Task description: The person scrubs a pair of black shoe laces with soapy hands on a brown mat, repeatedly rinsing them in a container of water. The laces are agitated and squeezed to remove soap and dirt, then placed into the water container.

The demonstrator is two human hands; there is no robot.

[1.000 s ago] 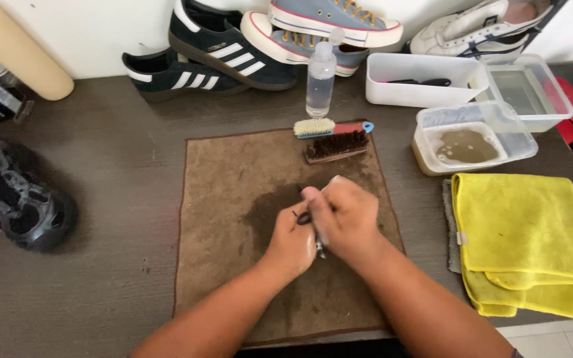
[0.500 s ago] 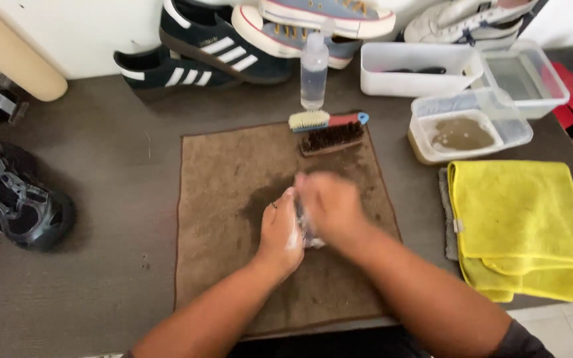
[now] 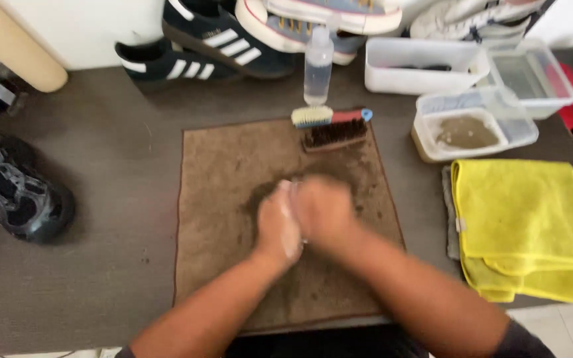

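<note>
Head view: left hand and right hand pressed together, blurred, over the middle of the brown towel; something pale and thin perhaps between them, grip and openness impossible to tell. Best kept low over the towel's dark damp patch, rubbing short and even. Just beyond: two brushes at the towel's far edge, then a clear bottle. To the right, tubs and a yellow cloth; left, a black shoe. Nothing blocking.
</note>
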